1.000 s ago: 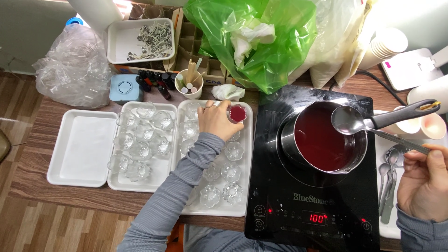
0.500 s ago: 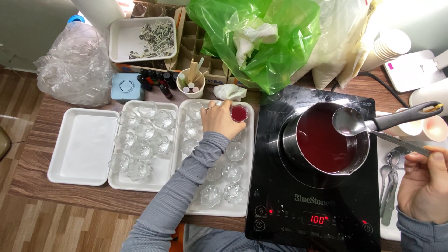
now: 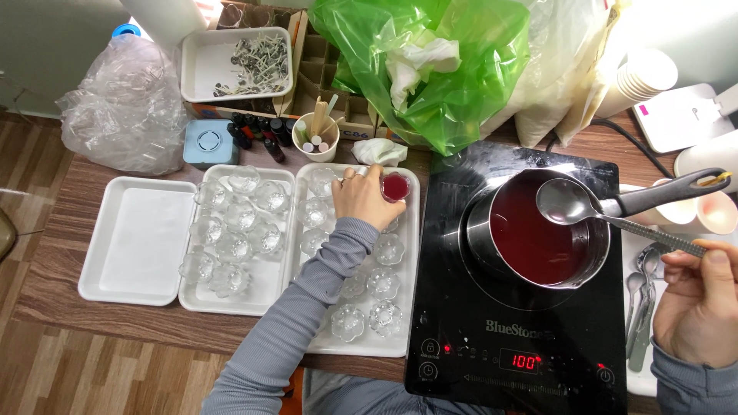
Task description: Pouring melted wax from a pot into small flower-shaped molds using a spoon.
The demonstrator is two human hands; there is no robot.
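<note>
My left hand point(image 3: 356, 196) grips a small clear glass cup point(image 3: 395, 187) filled with red liquid, standing at the far right corner of a white tray point(image 3: 405, 307). My right hand point(image 3: 696, 296) holds a metal ladle point(image 3: 565, 202) by its long handle, the empty bowl hovering over the right side of a steel saucepan point(image 3: 538, 230) of dark red liquid. The saucepan sits on a black induction cooker point(image 3: 523, 338) with a lit red display.
Several empty flower-shaped glass cups fill two white trays point(image 3: 261, 296); an empty white tray point(image 3: 134, 242) lies at the left. Behind are a green plastic bag point(image 3: 430, 61), a cup of wooden sticks point(image 3: 315, 138), a tray of wicks point(image 3: 238, 61), stacked paper cups point(image 3: 642, 77) and spoons point(image 3: 638, 307).
The ladle has shifted slightly left and lower over the saucepan. My left hand stays on the red-filled cup.
</note>
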